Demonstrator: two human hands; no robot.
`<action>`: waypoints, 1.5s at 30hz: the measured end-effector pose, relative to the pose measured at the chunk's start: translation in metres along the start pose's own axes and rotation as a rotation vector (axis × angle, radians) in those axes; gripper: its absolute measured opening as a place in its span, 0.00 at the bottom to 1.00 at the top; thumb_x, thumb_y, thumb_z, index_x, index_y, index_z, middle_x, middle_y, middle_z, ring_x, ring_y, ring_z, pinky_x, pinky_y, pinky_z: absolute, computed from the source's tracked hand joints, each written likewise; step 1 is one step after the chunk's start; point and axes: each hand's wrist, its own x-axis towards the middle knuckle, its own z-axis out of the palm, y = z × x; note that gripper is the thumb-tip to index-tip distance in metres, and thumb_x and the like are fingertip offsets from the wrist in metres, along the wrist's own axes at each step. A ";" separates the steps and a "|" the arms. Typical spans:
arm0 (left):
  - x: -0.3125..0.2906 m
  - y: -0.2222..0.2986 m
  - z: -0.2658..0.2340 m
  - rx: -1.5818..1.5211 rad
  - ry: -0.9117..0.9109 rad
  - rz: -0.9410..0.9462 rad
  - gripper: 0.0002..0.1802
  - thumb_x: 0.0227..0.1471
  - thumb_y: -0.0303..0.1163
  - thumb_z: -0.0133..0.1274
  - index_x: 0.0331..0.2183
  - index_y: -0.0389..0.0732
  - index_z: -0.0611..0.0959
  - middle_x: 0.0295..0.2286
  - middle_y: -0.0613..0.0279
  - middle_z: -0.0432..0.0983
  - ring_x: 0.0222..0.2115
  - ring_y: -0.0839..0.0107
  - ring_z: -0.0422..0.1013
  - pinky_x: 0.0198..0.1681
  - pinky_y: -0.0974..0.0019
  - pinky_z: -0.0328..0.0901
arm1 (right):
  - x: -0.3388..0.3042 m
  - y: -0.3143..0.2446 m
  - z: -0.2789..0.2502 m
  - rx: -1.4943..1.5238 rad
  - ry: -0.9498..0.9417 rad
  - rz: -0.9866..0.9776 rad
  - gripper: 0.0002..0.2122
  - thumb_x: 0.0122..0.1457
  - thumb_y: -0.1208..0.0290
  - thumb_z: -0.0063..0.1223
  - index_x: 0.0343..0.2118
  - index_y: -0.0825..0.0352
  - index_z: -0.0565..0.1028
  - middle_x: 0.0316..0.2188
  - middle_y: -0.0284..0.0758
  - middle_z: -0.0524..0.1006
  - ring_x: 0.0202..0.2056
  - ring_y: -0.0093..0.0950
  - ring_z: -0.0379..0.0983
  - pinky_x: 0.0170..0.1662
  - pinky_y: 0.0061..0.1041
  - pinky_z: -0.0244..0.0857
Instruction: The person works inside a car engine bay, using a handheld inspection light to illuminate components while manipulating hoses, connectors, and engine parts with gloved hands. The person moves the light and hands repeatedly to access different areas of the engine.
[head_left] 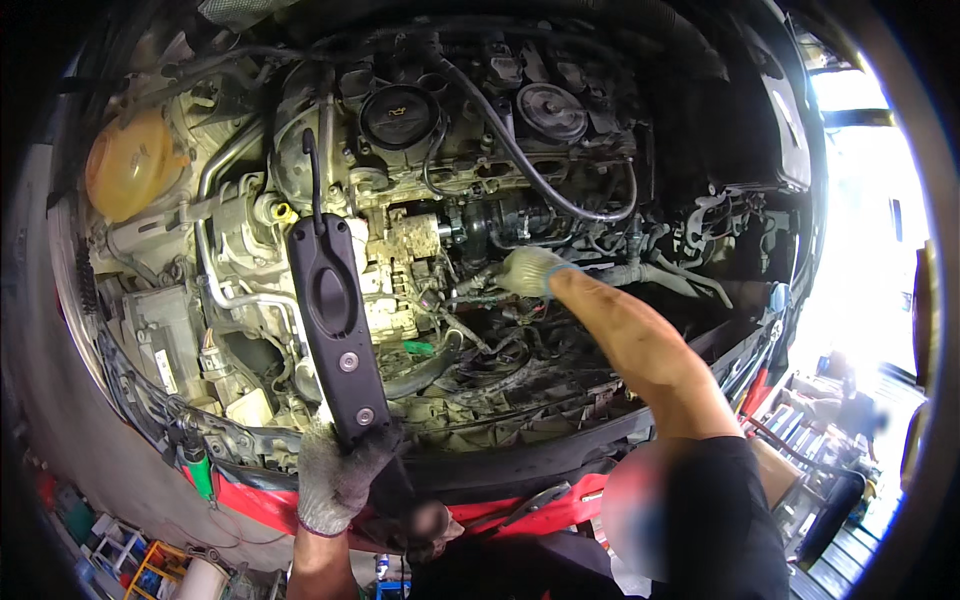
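Note:
My left hand (338, 482), in a grey-white work glove, is wrapped round the lower end of a black work light (328, 310). The light stands over the left part of the open car engine, its hook pointing away from me, and the metal beside it is brightly lit. My right hand (528, 272), in a pale glove, reaches deep into the middle of the engine bay, among hoses and wiring below the engine block (470, 180). Its fingers look curled, but their tips and whatever they hold are hidden.
A yellowed coolant tank (132, 165) sits at the far left. The black oil cap (400, 116) and a curved black hose (530, 170) lie across the engine's top. A green-handled tool (200, 476) rests on the front edge by a red cover (258, 502). A tool cart (815, 405) stands right.

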 end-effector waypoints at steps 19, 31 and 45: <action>0.002 -0.001 0.001 -0.030 0.047 0.010 0.17 0.51 0.33 0.68 0.42 0.36 0.85 0.31 0.62 0.84 0.30 0.71 0.78 0.33 0.66 0.72 | -0.017 -0.044 -0.007 0.490 0.459 0.047 0.21 0.59 0.55 0.56 0.44 0.70 0.81 0.47 0.52 0.80 0.52 0.49 0.76 0.57 0.43 0.68; 0.002 -0.001 0.000 0.036 0.046 0.000 0.19 0.52 0.40 0.66 0.40 0.36 0.87 0.29 0.58 0.85 0.29 0.67 0.80 0.34 0.63 0.72 | 0.013 -0.075 0.020 0.519 0.590 0.249 0.22 0.67 0.50 0.44 0.36 0.66 0.81 0.39 0.50 0.82 0.46 0.51 0.77 0.52 0.48 0.69; 0.005 0.000 -0.002 0.086 0.030 -0.030 0.18 0.52 0.41 0.66 0.38 0.36 0.88 0.29 0.57 0.86 0.30 0.65 0.81 0.35 0.62 0.73 | 0.019 -0.076 0.015 0.895 0.636 0.229 0.23 0.62 0.53 0.53 0.44 0.74 0.79 0.37 0.55 0.82 0.43 0.51 0.79 0.50 0.44 0.72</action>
